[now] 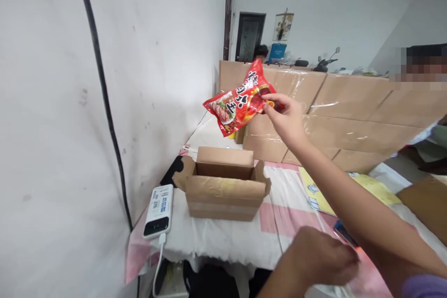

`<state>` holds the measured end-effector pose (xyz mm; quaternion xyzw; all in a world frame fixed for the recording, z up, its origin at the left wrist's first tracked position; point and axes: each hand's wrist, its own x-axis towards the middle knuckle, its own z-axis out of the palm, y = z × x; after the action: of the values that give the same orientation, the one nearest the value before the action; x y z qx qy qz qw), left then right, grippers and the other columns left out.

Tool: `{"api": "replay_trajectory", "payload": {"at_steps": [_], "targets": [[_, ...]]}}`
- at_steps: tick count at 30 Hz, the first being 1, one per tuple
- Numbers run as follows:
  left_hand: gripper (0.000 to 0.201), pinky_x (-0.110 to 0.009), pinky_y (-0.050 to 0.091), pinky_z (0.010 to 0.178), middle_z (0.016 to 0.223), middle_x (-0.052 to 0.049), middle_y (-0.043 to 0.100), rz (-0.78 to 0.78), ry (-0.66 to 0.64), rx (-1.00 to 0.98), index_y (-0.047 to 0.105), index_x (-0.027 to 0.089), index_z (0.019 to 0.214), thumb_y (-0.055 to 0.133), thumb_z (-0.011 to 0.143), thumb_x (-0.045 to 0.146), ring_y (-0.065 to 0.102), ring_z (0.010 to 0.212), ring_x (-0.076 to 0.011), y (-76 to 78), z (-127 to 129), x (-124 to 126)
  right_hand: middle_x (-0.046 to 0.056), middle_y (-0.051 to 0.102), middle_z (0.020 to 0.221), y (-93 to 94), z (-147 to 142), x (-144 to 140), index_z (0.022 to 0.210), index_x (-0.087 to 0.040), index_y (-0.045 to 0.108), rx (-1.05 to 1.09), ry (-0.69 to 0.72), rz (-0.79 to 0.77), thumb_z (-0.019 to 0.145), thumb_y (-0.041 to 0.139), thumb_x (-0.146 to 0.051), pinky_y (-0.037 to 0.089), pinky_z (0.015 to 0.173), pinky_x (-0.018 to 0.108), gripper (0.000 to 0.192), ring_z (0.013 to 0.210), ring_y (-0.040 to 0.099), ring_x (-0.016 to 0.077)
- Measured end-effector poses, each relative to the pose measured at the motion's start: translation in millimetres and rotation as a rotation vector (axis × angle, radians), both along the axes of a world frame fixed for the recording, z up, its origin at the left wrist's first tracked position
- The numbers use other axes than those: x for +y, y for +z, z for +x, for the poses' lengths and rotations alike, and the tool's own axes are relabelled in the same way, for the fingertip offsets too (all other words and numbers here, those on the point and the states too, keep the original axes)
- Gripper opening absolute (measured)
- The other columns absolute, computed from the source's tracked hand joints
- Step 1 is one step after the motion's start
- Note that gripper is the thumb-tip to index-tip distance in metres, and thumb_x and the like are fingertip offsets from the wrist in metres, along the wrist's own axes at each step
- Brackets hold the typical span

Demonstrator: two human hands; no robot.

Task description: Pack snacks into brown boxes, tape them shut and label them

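Note:
My right hand (286,118) reaches up and pinches one end of a red snack packet (240,100), holding it in the air above and behind an open cardboard box (225,198). The packet is tilted and has dark lettering and a picture of food. The box stands upright with its flaps spread; its visible inner walls are bare and its bottom is hidden. Low in view, my left hand (317,256) is blurred, with its fingers curled. What it holds, if anything, is hidden. Just beyond it lies a blue and dark object (345,233), partly covered by my right arm.
A white power bank (159,212) with a plugged-in cable lies left of the box, beside the wall (63,149). Stacked, taped cartons (349,102) form a barrier behind the table. A yellow sheet (321,191) lies on the pink and white cloth (279,223). Other people are partly visible beyond.

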<state>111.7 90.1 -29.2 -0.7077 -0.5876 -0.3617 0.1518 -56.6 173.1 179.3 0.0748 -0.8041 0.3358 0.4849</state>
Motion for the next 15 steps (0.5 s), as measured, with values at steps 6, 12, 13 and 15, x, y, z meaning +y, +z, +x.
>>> {"api": "replay_trajectory", "payload": {"at_steps": [6, 12, 13, 15], "targets": [[0.022, -0.040, 0.048, 0.082, 0.092, -0.007, 0.069, 0.801, 0.640, -0.117, 0.069, 0.024, 0.083, 0.048, 0.087, 0.019, 0.062, 0.088, -0.0213, 30.7, -52, -93, 0.002, 0.058, 0.088, -6.3, 75, -15, 0.110, -0.025, 0.054, 0.100, -0.009, -0.025, 0.095, 0.056, -0.035, 0.051, 0.065, 0.028, 0.018, 0.072, 0.058, 0.0148], [0.053, -0.058, 0.024, 0.112, 0.145, -0.012, 0.049, 0.566, 1.365, -0.264, 0.069, 0.023, 0.113, 0.046, 0.071, 0.000, 0.035, 0.141, -0.0353, 44.0, -123, -154, 0.007, 0.065, 0.105, -8.2, 91, -47, 0.118, -0.023, 0.056, 0.133, -0.047, 0.118, 0.097, 0.050, -0.028, 0.053, 0.082, 0.037, 0.023, 0.089, 0.062, 0.0209], [0.050, -0.058, 0.024, 0.111, 0.142, -0.011, 0.052, 0.517, 1.359, -0.272, 0.069, 0.023, 0.107, 0.047, 0.069, 0.000, 0.035, 0.141, -0.0352, 42.7, -126, -158, 0.008, 0.066, 0.109, -5.8, 90, -52, 0.121, -0.023, 0.056, 0.158, -0.021, 0.128, 0.098, 0.048, -0.028, 0.053, 0.085, 0.038, 0.025, 0.093, 0.063, 0.0218], [0.034, -0.055, 0.028, 0.107, 0.125, -0.012, 0.060, 0.487, 1.333, -0.272, 0.064, 0.021, 0.089, 0.048, 0.067, 0.000, 0.042, 0.133, -0.0345, 38.1, -127, -166, 0.009, 0.067, 0.115, -0.3, 86, -62, 0.125, -0.023, 0.055, 0.205, 0.028, 0.136, 0.100, 0.045, -0.028, 0.053, 0.089, 0.039, 0.027, 0.099, 0.065, 0.0224]]}}
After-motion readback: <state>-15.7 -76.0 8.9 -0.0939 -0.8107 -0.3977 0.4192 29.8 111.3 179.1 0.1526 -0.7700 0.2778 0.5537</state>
